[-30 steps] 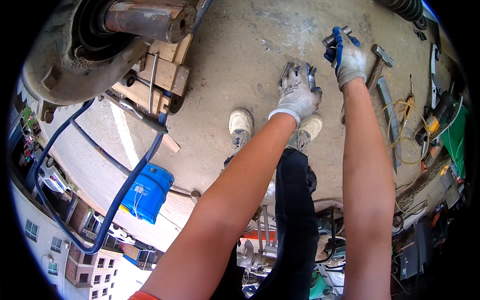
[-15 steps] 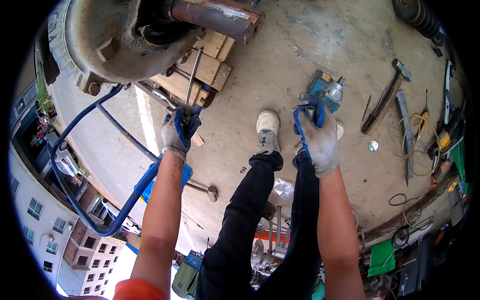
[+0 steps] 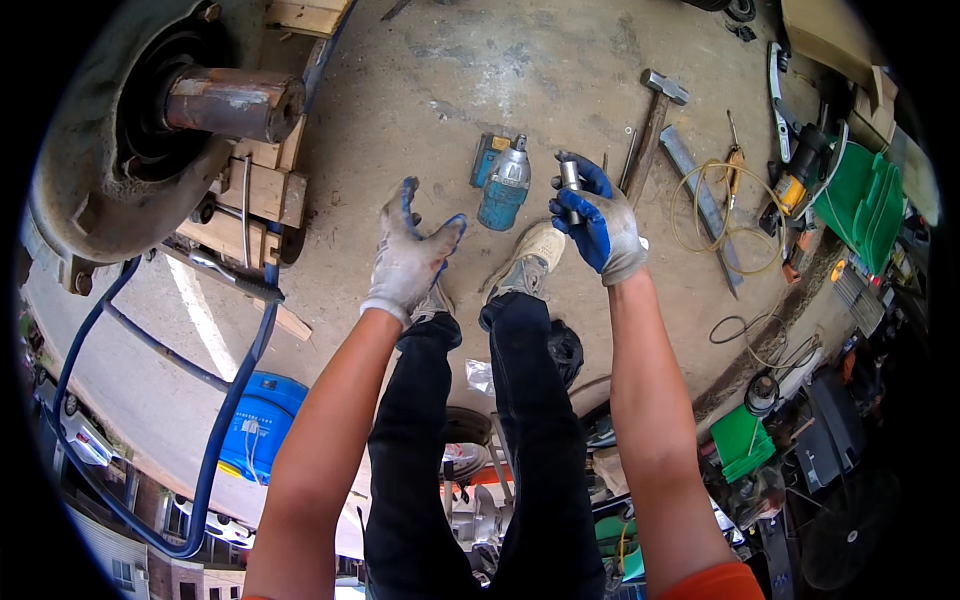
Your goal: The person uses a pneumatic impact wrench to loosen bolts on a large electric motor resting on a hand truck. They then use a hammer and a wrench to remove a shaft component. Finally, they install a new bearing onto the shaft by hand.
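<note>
In my gloved right hand (image 3: 600, 215) is a shiny metal socket (image 3: 570, 190), held upright between thumb and fingers. My left hand (image 3: 408, 250), in a grey glove with blue palm, hangs open with fingers spread and nothing in it. Between and beyond the hands a teal cordless impact wrench (image 3: 505, 190) stands on the concrete, its bare drive end pointing away from me. To the left, a ratchet wrench (image 3: 235, 275) with a dark handle lies by the wooden blocks (image 3: 240, 225), near a metal bar (image 3: 246, 210).
A large rusty hub with a protruding shaft (image 3: 235, 103) fills the upper left, above a blue tubular frame (image 3: 205, 480). At right lie a hammer (image 3: 655, 115), a flat steel bar (image 3: 700, 200), a yellowish hose (image 3: 690, 225) and a yellow-black power tool (image 3: 800, 175). A blue case (image 3: 262, 420) is lower left.
My left hand has left the ratchet wrench by the blocks and opened, moving toward the middle. The view has swung right; my right hand still holds the socket, now beside the impact wrench.
</note>
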